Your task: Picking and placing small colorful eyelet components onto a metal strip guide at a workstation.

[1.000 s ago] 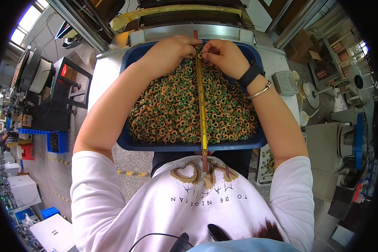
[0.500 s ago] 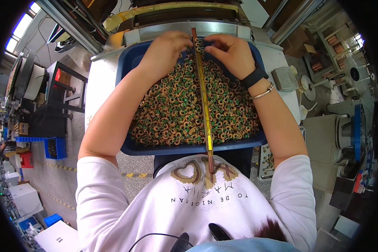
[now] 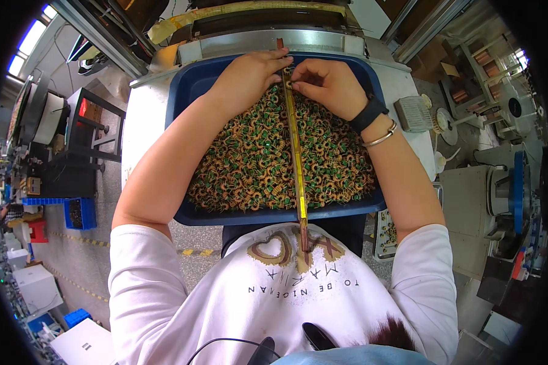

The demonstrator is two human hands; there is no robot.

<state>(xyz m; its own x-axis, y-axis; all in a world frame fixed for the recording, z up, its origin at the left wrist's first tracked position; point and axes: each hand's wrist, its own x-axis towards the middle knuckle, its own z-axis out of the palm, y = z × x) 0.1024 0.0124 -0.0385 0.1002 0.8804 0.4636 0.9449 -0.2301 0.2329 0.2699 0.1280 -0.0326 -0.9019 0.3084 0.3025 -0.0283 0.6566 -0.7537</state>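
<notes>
A long narrow strip [image 3: 296,152], yellow along much of its length, lies across a blue tray [image 3: 186,210], its near end reaching my shirt. Heaped in the tray are many small ring coils [image 3: 243,164] with copper windings, green parts and wire leads. At the strip's far end, my left hand [image 3: 249,76] has its fingers closed over the edge and its thumb beside it. Opposite, my right hand [image 3: 329,85] pinches a small coil [image 3: 288,86] against the strip, partly hidden by the fingertips. Several coils sit on the strip between both hands.
The tray stands on a white table [image 3: 143,134] before a metal rail [image 3: 249,44]. A clear ribbed container [image 3: 413,114] is to the right. A metal tray [image 3: 385,240] with more coils sits lower right. Blue bins [image 3: 82,216] stand on the floor at left.
Both hands have come nearer to me along the strip. My left fingers have moved onto its edge, and my right thumb and finger have closed at it. The tray has shifted slightly.
</notes>
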